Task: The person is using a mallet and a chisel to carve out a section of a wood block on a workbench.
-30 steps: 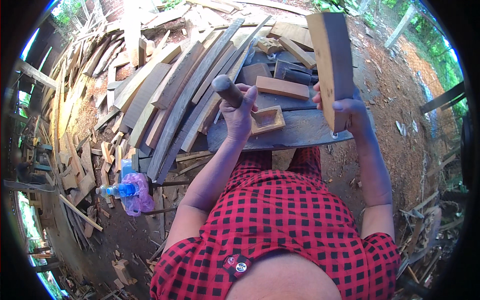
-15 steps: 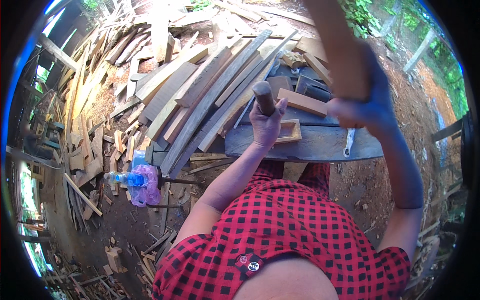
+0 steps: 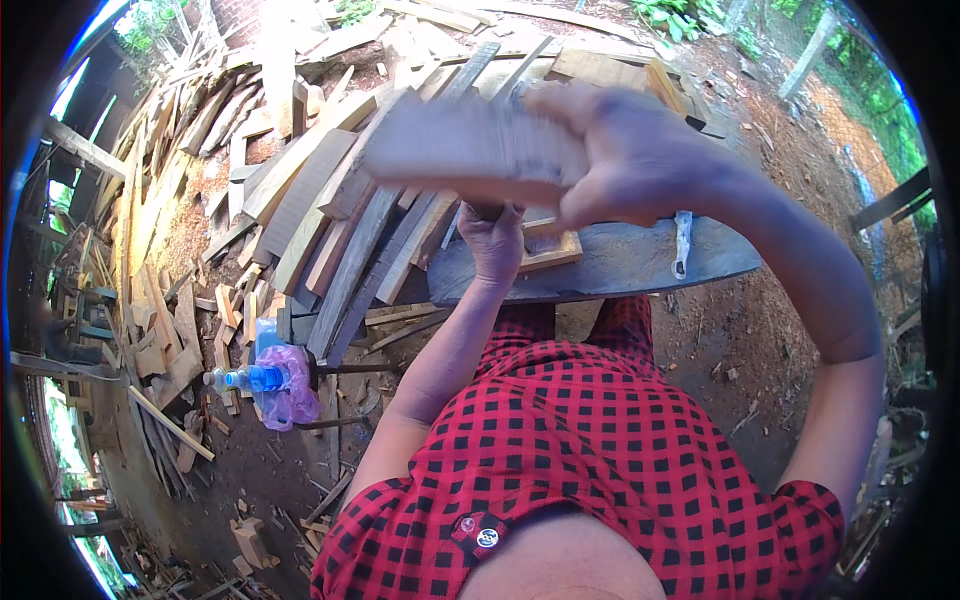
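Observation:
My right hand (image 3: 645, 160), blurred by motion, grips one end of a thick wooden block (image 3: 470, 150). The block lies across, right above my left hand (image 3: 492, 245). That fist is wrapped round an upright wooden-handled chisel (image 3: 486, 211); the block covers most of its handle, and its blade is hidden. Whether block and handle touch, I cannot tell. Beside my left hand, a pale piece of wood (image 3: 562, 252) with a rectangular recess rests on the dark bench plank (image 3: 625, 268).
A narrow whitish object (image 3: 683, 245) lies on the plank's right part. Long boards (image 3: 350, 265) are stacked at the left, with wood scraps beyond. Left of the bench are blue-capped bottles (image 3: 255, 378) and a purple plastic bag (image 3: 290, 390).
My right hand has swung the wooden block down and left, from raised at the upper right to over the chisel. My left hand keeps its grip. The view has shifted slightly.

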A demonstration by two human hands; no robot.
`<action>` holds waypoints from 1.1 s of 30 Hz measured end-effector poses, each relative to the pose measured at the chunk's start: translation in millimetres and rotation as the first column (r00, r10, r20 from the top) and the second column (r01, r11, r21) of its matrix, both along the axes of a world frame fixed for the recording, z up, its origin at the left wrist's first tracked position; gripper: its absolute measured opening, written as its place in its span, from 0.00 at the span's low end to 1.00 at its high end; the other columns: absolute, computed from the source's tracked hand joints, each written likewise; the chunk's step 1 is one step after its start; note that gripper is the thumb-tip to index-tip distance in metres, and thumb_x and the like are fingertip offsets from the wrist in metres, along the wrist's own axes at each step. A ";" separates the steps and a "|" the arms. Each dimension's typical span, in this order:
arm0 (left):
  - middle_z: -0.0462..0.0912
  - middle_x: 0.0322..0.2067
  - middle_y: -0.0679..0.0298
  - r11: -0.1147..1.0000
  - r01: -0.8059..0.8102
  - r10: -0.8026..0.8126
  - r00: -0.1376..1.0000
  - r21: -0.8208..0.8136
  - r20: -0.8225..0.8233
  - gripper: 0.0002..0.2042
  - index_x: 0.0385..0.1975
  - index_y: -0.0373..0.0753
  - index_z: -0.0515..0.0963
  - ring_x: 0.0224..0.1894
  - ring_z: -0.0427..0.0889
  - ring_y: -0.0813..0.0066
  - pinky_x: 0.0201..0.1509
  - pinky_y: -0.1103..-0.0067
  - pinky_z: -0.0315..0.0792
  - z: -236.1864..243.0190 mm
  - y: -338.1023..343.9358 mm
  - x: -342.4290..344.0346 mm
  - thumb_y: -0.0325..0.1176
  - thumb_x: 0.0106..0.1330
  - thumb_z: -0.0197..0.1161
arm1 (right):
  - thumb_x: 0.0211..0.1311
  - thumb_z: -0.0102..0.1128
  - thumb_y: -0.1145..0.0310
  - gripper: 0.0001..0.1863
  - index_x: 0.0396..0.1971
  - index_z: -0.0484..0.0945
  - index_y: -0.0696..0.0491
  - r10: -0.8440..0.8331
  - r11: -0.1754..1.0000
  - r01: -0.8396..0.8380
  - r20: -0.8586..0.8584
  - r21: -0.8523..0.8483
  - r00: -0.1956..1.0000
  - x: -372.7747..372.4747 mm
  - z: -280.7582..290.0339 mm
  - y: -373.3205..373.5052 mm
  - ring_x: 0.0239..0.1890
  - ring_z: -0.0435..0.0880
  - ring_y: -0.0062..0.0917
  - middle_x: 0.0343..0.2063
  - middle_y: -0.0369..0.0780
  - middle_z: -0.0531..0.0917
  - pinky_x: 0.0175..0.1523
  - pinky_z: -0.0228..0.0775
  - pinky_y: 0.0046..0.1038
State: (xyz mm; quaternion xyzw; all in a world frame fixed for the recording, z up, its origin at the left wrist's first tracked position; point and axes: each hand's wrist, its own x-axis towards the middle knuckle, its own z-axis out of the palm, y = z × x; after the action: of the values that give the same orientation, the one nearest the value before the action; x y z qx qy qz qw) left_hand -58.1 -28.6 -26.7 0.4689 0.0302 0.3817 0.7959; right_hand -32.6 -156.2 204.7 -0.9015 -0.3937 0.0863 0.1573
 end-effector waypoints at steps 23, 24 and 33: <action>0.76 0.23 0.71 0.990 0.000 -0.003 1.000 0.143 0.023 0.09 0.32 0.39 0.72 0.19 0.73 0.85 0.22 0.87 0.69 -24.5 18.8 7.6 0.28 0.60 0.67 | 0.31 0.71 0.66 0.39 0.51 0.72 0.63 0.136 0.963 -0.149 0.074 0.226 0.988 -5.9 -5.1 17.0 0.34 0.84 0.37 0.33 0.49 0.82 0.44 0.77 0.32; 0.76 0.23 0.71 0.992 -0.001 -0.001 1.000 0.123 0.018 0.08 0.32 0.39 0.72 0.19 0.73 0.85 0.22 0.87 0.69 -24.2 18.7 8.2 0.27 0.60 0.67 | 0.28 0.70 0.63 0.38 0.48 0.75 0.61 0.112 0.993 -0.107 0.104 -0.047 0.988 -6.4 -4.5 18.3 0.33 0.84 0.38 0.31 0.48 0.82 0.44 0.76 0.31; 0.73 0.19 0.71 0.997 0.026 -0.022 0.998 0.077 -0.055 0.10 0.28 0.40 0.71 0.18 0.72 0.85 0.21 0.85 0.70 -15.2 13.7 0.7 0.30 0.62 0.68 | 0.31 0.72 0.60 0.43 0.53 0.71 0.62 0.107 0.808 -0.108 0.035 0.579 0.994 -2.6 -11.2 25.4 0.33 0.84 0.36 0.36 0.50 0.82 0.42 0.77 0.33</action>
State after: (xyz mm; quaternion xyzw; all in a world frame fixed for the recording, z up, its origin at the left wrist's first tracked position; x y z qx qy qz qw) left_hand -57.4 -14.9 -41.9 0.5101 0.0311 0.3601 0.7805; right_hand -35.2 -130.8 193.5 -0.7872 -0.4517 -0.0293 0.4188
